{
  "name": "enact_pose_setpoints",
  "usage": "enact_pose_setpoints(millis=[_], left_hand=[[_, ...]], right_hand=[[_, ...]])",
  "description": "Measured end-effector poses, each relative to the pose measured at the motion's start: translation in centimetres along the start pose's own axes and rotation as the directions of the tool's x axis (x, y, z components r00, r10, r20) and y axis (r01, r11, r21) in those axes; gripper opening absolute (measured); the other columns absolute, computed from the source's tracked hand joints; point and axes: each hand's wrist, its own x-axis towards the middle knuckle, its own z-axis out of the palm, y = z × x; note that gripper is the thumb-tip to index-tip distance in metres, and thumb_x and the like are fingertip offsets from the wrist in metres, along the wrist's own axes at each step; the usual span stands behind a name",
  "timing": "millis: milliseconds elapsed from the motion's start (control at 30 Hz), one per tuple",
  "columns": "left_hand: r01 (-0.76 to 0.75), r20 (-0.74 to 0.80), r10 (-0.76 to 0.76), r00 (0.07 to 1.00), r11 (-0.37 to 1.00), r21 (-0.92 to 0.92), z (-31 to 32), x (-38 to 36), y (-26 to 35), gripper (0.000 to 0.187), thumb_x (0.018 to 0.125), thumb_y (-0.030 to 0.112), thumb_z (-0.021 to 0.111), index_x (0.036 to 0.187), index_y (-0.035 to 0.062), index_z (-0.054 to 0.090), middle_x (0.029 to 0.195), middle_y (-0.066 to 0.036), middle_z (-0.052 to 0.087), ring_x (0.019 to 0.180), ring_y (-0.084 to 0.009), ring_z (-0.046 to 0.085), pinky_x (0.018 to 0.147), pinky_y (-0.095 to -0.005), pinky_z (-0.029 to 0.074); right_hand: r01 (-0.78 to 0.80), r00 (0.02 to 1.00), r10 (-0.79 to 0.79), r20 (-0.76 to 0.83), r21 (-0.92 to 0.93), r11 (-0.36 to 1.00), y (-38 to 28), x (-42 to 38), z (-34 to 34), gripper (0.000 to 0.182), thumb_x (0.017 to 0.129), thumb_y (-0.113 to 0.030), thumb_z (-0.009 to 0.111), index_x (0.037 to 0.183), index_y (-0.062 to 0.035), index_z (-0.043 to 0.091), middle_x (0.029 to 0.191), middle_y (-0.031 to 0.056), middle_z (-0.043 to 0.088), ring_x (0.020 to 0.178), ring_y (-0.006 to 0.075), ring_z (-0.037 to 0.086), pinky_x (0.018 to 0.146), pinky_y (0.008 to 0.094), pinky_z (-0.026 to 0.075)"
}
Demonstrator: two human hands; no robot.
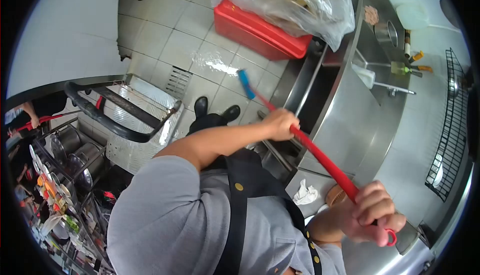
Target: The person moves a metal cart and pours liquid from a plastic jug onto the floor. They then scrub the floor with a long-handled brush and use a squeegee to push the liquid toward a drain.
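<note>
A long-handled floor brush with a red handle (320,152) and a narrow blue head (246,84) runs diagonally across the view. The head rests on the wet, shiny floor tiles (210,62); its underside is hidden. My left hand (281,124) is closed around the handle partway down. My right hand (374,215) grips the upper end, just below a red hanging loop (391,237). My black boots (201,107) stand on the tiles, close to the brush head.
A red bin (260,32) carries a clear plastic bag (300,2). To the right runs a steel sink counter (345,120). A trolley with a black handle (107,117) holds a clear crate (145,105). A floor drain (178,81) lies ahead. Another person's hand (34,122) shows at far left.
</note>
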Motion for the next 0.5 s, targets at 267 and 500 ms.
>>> enact_pose_setpoints(millis=[267,500], left_hand=[[0.022,-0.469,0.114,0.876,0.961,0.274,-16.4,-6.2,0.6,0.035,0.088,0.027,0.07,0.058,0.0132,0.058,0.061,-0.01,0.061,0.062,-0.036,0.062,0.06,-0.0492,0.046],[0.632,-0.638,-0.281,0.717,0.647,0.427,-36.5,-6.5,-15.4,0.036,0.086,0.042,0.078,0.092,0.0097,0.062,0.104,-0.014,0.067,0.101,-0.0381,0.066,0.083,-0.0483,0.053]], right_hand=[[-0.108,0.955,-0.111,0.277,0.666,0.738,2.2,2.6,4.2,0.044,0.095,-0.03,0.076,0.07,-0.0114,0.045,0.051,-0.001,0.053,0.041,0.0126,0.049,0.045,0.0249,0.045],[-0.319,0.784,0.078,0.615,0.291,0.902,16.0,-2.0,25.2,0.037,0.079,-0.003,0.079,0.067,-0.0093,0.045,0.067,0.008,0.055,0.061,0.022,0.054,0.069,0.0345,0.051]])
